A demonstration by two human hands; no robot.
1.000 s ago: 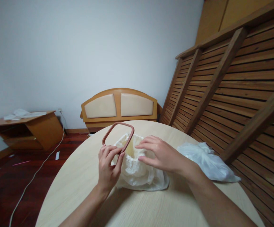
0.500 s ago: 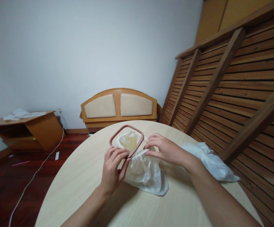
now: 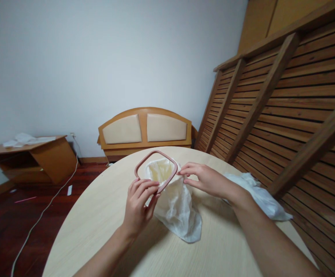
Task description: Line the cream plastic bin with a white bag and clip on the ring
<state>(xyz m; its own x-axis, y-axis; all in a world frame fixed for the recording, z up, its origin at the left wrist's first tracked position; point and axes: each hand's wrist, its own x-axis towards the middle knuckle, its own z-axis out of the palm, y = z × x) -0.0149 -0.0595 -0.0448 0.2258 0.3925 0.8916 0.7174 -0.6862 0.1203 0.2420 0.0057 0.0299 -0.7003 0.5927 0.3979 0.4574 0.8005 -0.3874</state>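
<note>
My left hand (image 3: 140, 206) pinches the near edge of a reddish-brown rounded rectangular ring (image 3: 156, 171), holding it level over the mouth of a small container lined with a white plastic bag (image 3: 175, 206). The bag drapes down over the container's sides onto the round pale wooden table (image 3: 104, 227), so the container itself is hidden. My right hand (image 3: 205, 181) is at the ring's right side, fingertips curled against the ring's edge and the bag's rim.
A second crumpled white plastic bag (image 3: 260, 198) lies on the table to the right. A slatted wooden bed frame (image 3: 285, 107) leans along the right side. A padded headboard (image 3: 146, 129) stands against the wall, a low wooden cabinet (image 3: 31, 157) at left, a cable (image 3: 40, 217) on the floor.
The ring went from tilted upright beside the bag to level over the bag's mouth. My right hand left the bag's side for the ring's right edge. The bag now hangs narrower.
</note>
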